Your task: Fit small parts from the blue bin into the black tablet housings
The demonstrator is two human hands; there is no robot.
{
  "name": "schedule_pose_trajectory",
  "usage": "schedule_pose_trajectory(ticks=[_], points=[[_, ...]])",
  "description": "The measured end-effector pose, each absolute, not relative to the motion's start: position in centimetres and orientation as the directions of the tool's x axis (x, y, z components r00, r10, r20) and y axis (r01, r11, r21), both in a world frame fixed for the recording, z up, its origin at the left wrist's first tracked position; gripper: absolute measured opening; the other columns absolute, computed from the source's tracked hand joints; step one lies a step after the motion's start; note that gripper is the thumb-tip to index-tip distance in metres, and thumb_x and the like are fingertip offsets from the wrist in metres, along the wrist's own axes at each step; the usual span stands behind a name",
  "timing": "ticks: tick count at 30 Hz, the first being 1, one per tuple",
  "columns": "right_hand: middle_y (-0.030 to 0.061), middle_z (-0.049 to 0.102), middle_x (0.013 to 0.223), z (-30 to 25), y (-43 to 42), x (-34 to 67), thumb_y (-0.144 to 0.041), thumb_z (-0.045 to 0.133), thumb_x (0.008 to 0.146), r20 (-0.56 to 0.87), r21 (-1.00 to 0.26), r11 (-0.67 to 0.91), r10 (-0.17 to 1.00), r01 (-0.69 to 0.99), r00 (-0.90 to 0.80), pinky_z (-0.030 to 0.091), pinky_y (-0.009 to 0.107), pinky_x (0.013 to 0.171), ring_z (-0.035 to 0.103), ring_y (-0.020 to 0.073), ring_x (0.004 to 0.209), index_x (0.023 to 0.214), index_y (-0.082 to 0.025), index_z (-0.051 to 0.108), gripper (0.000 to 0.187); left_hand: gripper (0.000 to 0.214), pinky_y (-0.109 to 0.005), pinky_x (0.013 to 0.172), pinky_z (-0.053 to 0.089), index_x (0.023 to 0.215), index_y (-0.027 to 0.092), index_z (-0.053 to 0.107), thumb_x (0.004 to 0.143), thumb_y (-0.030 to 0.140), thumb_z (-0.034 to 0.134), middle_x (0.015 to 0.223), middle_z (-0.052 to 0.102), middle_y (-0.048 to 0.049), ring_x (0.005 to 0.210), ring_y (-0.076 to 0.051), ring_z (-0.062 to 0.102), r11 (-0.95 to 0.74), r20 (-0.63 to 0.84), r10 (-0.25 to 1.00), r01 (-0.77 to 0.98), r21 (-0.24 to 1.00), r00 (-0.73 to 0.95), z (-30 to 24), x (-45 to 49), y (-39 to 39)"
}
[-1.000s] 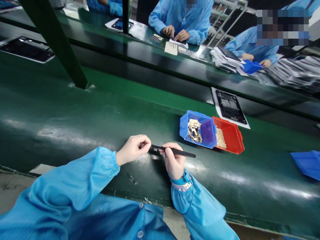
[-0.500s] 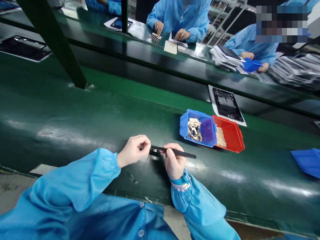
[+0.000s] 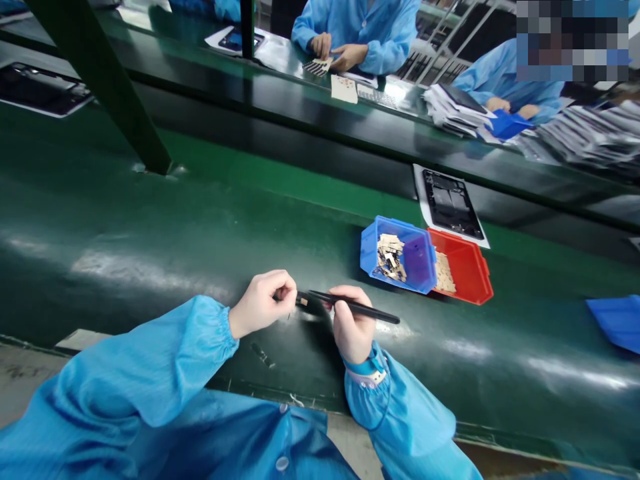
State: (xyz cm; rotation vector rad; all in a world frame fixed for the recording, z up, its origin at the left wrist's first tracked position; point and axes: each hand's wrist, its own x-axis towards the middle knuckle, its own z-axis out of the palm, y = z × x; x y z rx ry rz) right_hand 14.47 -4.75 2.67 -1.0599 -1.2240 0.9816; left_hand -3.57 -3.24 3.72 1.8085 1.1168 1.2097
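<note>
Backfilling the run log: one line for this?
left hand: pinches small part | right hand: holds black tool | blue bin: loose pieces

Glossy green workbench [image 3: 200, 207], slanting green post [image 3: 105, 87], pale metal rack [image 3: 463, 43], grey floor [image 3: 25, 377]

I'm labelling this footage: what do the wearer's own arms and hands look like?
Both sleeves are loose, blue, gathered at the wrists. The left hand and right hand are ungloved; the right wrist carries a blue band and paler strap.
</note>
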Motion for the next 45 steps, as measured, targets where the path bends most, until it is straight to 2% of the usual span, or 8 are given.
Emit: schedule_pose_trajectory(ticks=[6,24,26,29,32,38,41,45], points=[[0.0024,0.063,0.083,2.6,-5.1,14.6,-0.031,0.060,0.083,0.214,-0.975,0.214,0.977,0.057,0.007,0.048,0.033,0.067,0.060,0.0182,0.075,0.090,-0.024,0.065,0.011,0.017,-0.020,0.050,0.031,0.061,0.017,0.045,0.075,0.008,0.048,0.057,0.044,0.0045,0.051,-0.008,0.036,-0.414,0.365,0.907,0.292,0.862,0.208,3.7,-3.5,-3.2],[0.0014,0.065,0.075,2.6,-4.8,14.3,-0.035,0.061,0.082,0.132,-0.990,0.129,0.990,-0.064,-0.040,0.049,0.027,0.058,0.061,0.0142,0.063,0.086,-0.023,0.067,0.014,0.017,-0.021,0.050,0.031,0.066,0.018,0.049,0.083,0.015,0.047,0.059,0.047,0.0034,0.053,-0.009,0.040,-0.420,0.339,0.891,0.267,0.867,0.302,3.8,-3.6,-3.4],[0.0013,0.065,0.076,2.5,-4.7,14.2,-0.033,0.061,0.082,0.127,-0.990,0.125,0.992,-0.067,-0.022,0.050,0.027,0.058,0.062,0.0140,0.064,0.086,-0.023,0.068,0.012,0.017,-0.022,0.054,0.034,0.069,0.018,0.050,0.085,0.017,0.044,0.063,0.050,0.0019,0.056,-0.010,0.044,-0.462,0.356,0.873,0.335,0.821,0.333,3.9,-3.7,-3.2],[0.0011,0.066,0.077,2.3,-4.5,14.1,-0.030,0.062,0.082,0.122,-0.990,0.123,0.992,-0.070,0.023,0.050,0.026,0.057,0.063,0.0138,0.064,0.085,-0.023,0.068,0.009,0.018,-0.027,0.065,0.038,0.075,0.017,0.053,0.088,0.021,0.041,0.073,0.057,-0.0028,0.068,-0.015,0.050,-0.550,0.372,0.833,0.540,0.637,0.410,3.8,-4.1,-2.5],[0.0000,0.064,0.074,2.4,-3.9,14.3,-0.032,0.062,0.082,0.139,-0.985,0.147,0.986,-0.085,0.091,0.049,0.026,0.057,0.062,0.0132,0.062,0.083,-0.023,0.067,0.011,0.022,-0.029,0.067,0.036,0.075,0.017,0.053,0.089,0.027,0.040,0.074,0.058,-0.0047,0.070,-0.018,0.051,-0.498,0.306,0.867,0.714,0.492,0.393,3.5,-5.0,-1.2],[-0.0021,0.062,0.065,2.3,-2.2,15.0,-0.036,0.062,0.080,0.180,-0.977,0.195,0.970,-0.082,0.164,0.046,0.025,0.054,0.058,0.0118,0.057,0.080,-0.022,0.065,0.014,0.029,-0.025,0.057,0.028,0.062,0.019,0.039,0.089,0.030,0.038,0.060,0.044,0.0022,0.057,-0.013,0.042,-0.270,0.214,0.962,0.685,0.676,0.168,2.8,-6.7,1.3],[-0.0015,0.062,0.063,2.1,-1.6,15.1,-0.037,0.062,0.079,0.186,-0.979,0.197,0.968,-0.052,0.167,0.045,0.025,0.054,0.058,0.0126,0.057,0.080,-0.021,0.064,0.016,0.030,-0.024,0.053,0.022,0.058,0.020,0.029,0.081,0.027,0.047,0.053,0.033,0.0056,0.049,-0.010,0.032,-0.241,0.238,0.966,0.681,0.692,0.100,2.3,-6.6,1.6],[-0.0013,0.062,0.061,2.1,-1.2,15.1,-0.038,0.064,0.076,0.201,-0.978,0.207,0.962,-0.016,0.184,0.044,0.026,0.054,0.057,0.0132,0.056,0.076,-0.020,0.064,0.018,0.038,-0.026,0.053,0.018,0.053,0.019,0.020,0.079,0.024,0.046,0.049,0.020,0.0059,0.047,-0.010,0.022,-0.245,0.267,0.961,0.675,0.696,0.073,1.6,-6.3,1.5]])
